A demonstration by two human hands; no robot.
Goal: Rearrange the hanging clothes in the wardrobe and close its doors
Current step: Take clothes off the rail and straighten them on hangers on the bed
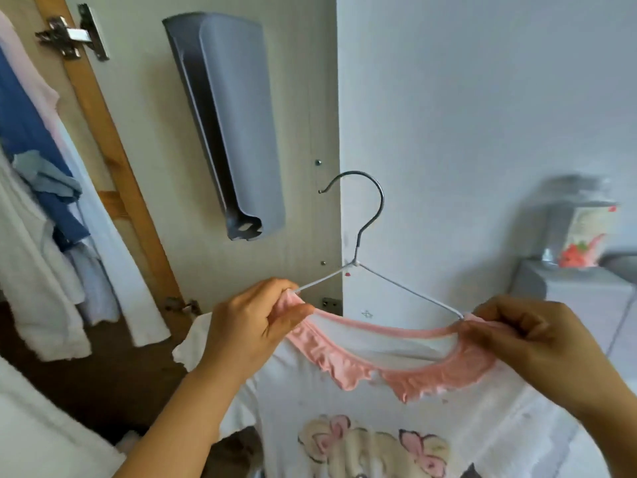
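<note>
A person's two hands hold a white top (396, 426) on a wire hanger (370, 215) in front of an open wardrobe door (296, 98). The left hand (248, 326) grips the left end of the pink ruffled collar (406, 370), fingers curled tight and the thumb pressed down on the bunched fabric where the hanger's left arm runs into it. The right hand (531, 336) pinches the right end of the collar, thumb and fingertips closed together on the pink edge at the tip of the hanger's right arm, the other fingers bent behind. Between the hands the collar hangs in a shallow curve, its opening stretched wide. The hanger's dark hook stands above the hands, upright, hooked on nothing. The top falls below the hands, with a print of cream shapes and pink bows near the bottom edge of the view. On the inside of the door, above the hands, a grey plastic holder (234, 125) is fixed. At the left, inside the wardrobe, hang more clothes: a blue garment (24, 132) and white ones (34, 263) beside it. A metal hinge (72, 36) sits at the top of the door's wooden edge. At the far right, blurred, a box (582, 236) stands on a grey cabinet (579, 298).
</note>
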